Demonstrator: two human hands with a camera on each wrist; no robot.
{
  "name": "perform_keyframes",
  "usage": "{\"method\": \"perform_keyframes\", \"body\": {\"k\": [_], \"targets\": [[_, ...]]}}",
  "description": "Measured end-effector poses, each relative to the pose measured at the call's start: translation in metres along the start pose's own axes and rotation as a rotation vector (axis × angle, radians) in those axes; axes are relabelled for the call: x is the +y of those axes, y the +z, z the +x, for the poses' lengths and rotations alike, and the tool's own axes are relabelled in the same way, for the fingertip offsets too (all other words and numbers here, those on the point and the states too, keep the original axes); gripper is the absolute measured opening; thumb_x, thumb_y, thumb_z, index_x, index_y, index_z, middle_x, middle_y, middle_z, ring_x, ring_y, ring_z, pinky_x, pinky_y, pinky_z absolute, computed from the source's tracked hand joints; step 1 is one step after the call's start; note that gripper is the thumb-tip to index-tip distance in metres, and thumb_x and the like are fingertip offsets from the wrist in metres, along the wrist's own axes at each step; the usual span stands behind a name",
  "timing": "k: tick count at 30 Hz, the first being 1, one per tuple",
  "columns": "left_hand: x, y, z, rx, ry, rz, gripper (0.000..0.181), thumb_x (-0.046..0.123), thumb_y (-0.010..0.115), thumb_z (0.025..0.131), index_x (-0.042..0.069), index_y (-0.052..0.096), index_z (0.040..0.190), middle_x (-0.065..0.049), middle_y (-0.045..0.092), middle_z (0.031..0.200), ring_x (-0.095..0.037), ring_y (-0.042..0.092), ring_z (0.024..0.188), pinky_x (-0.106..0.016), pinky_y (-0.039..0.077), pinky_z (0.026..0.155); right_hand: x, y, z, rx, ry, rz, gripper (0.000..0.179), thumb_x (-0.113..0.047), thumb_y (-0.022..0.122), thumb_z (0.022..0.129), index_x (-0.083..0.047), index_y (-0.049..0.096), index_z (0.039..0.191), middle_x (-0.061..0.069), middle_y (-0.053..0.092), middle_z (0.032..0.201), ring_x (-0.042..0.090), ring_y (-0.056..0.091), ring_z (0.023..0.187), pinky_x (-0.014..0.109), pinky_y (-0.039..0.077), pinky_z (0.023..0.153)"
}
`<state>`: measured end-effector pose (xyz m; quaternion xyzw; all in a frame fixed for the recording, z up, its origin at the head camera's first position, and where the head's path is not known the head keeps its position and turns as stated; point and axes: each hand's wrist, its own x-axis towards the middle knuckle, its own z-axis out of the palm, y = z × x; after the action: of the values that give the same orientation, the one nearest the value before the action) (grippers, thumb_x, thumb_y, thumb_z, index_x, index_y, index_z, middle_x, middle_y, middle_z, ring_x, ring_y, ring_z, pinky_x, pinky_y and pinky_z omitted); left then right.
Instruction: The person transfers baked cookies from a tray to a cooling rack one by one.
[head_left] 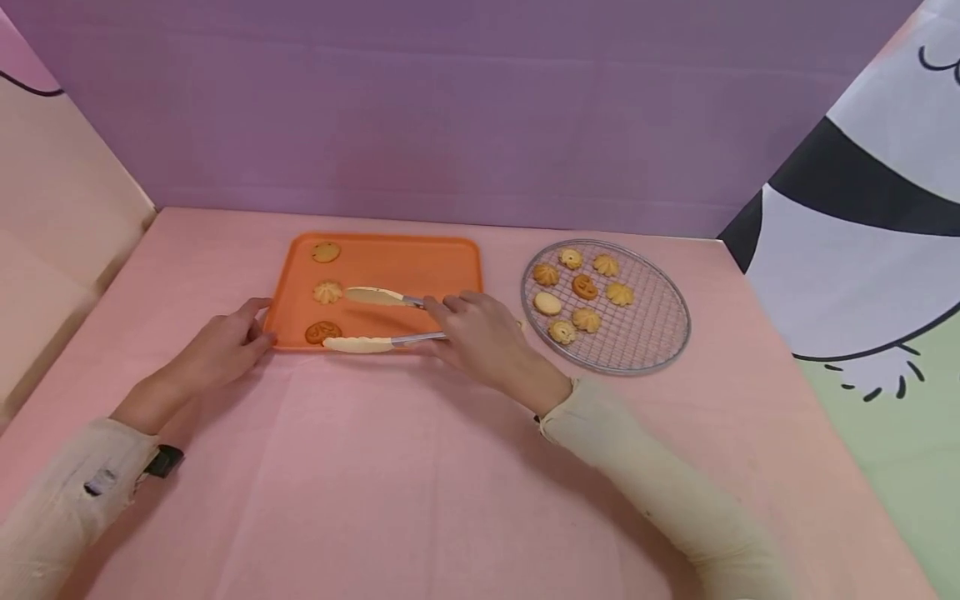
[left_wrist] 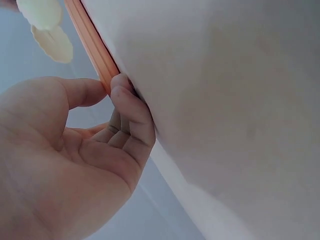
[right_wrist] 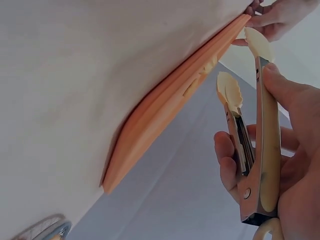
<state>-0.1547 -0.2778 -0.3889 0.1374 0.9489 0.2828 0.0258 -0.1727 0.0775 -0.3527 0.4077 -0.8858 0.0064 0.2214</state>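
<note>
The orange tray (head_left: 420, 265) lies on the pink cloth (head_left: 360, 483); it is probably light and stiff, and the left hand (head_left: 228, 346) pinches its near left corner. The tongs (head_left: 417, 337) look springy; the right hand (head_left: 483, 337) grips them by the arms, their tips apart and clamping nothing. The swirl cookie (head_left: 327, 292), on the tray's left part, is probably dry and fragile, so it is better taken gently by its sides.
</note>
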Motion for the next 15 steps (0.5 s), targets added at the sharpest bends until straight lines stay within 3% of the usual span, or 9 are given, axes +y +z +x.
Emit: {"method": "perform_keyframes", "body": {"k": [5, 15], "targets": [[0.000, -0.001, 0.000, -0.015, -0.022, -0.006, 0.051, 0.010, 0.056, 0.099, -0.010, 0.036, 0.142, -0.006, 0.059, 0.079, -0.018, 0.053, 0.068, -0.029, 0.044, 0.063, -0.003, 0.005, 0.013, -0.021, 0.028, 0.028, 0.052, -0.052, 0.069, 0.090, -0.006, 0.069, 0.116, 0.004, 0.068, 0.080, 0.018, 0.058, 0.065, 0.031, 0.050, 0.058], [-0.002, -0.001, 0.001, -0.028, -0.030, -0.020, 0.052, 0.010, 0.056, 0.100, -0.010, 0.035, 0.143, -0.007, 0.060, 0.080, -0.019, 0.054, 0.069, -0.028, 0.045, 0.062, -0.009, 0.009, 0.030, -0.100, 0.049, -0.016, 0.059, -0.057, 0.068, 0.088, -0.007, 0.071, 0.117, 0.005, 0.072, 0.085, 0.019, 0.061, 0.067, 0.031, 0.052, 0.062]]}}
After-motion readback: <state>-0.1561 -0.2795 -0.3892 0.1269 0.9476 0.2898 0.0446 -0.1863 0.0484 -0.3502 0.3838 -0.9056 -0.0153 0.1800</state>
